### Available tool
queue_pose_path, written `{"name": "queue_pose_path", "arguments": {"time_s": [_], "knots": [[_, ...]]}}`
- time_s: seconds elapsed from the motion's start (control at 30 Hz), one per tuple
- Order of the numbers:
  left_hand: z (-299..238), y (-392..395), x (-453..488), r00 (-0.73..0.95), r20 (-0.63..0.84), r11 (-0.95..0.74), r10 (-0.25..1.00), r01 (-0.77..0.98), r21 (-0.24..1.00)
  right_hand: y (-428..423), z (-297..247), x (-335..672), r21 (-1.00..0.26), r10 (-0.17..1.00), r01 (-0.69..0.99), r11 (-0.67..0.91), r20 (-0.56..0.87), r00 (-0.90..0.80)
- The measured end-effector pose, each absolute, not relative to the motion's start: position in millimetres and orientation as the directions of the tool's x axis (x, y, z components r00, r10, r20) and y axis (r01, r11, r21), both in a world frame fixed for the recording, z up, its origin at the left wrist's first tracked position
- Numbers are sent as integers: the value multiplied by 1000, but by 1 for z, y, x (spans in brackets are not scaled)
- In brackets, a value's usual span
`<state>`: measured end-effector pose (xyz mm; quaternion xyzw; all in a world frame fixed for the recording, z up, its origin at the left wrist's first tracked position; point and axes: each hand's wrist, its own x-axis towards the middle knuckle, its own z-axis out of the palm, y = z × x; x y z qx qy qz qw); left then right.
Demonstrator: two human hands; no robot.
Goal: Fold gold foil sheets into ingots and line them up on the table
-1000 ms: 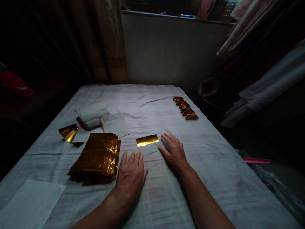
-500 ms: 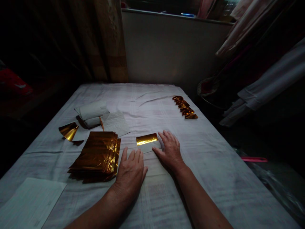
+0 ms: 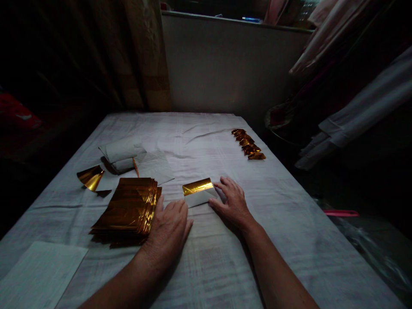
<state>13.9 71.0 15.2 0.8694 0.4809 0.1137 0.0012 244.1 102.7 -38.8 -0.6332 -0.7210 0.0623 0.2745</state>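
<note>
A folded piece of gold foil paper (image 3: pixel 197 186) lies near the middle of the cloth, its upper strip shiny gold and its lower part pale. My right hand (image 3: pixel 233 204) rests at its right end, thumb and forefinger apart against the edge. To the left stands a thick stack of gold foil sheets (image 3: pixel 125 208). Against the stack's right side lies my left hand (image 3: pixel 169 225), flat and open, with its fingertips partly beside the sheets and just below the folded piece's left corner. Neither hand lifts anything.
Several folded gold pieces (image 3: pixel 247 143) form a row at the far right edge. Behind the stack are a pale rolled bundle (image 3: pixel 124 152), a loose pale sheet (image 3: pixel 156 165) and a curled gold sheet (image 3: pixel 92 177). White paper (image 3: pixel 41 272) lies front left. Garments (image 3: pixel 360 120) hang at right.
My left hand has shifted a little left, closer against the stack. The folded foil paper shows a taller gold strip and more of its pale part. My right hand has barely moved.
</note>
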Motion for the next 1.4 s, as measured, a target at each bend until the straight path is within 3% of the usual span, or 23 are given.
{"name": "queue_pose_path", "arguments": {"time_s": [0.33, 0.67, 1.07, 1.27, 1.4], "knots": [[-3, 91, 5, 443, 310, -489, 841, 868, 86, 103, -37, 250, -495, 940, 834, 244, 332, -78], [-4, 97, 5, 415, 299, -486, 859, 845, 223, 103, -34, 247, -454, 934, 848, 274, 338, -121], [-15, 106, 0, 505, 452, -631, 736, 753, 186, 104, -40, 247, -430, 895, 824, 369, 405, -190], [-13, 106, -1, 408, 563, -640, 719, 705, 305, 106, -34, 246, -558, 851, 691, 460, 499, -163], [-6, 103, 4, 211, 488, -497, 847, 640, 586, 101, -19, 236, -796, 923, 483, 364, 376, -75]]}}
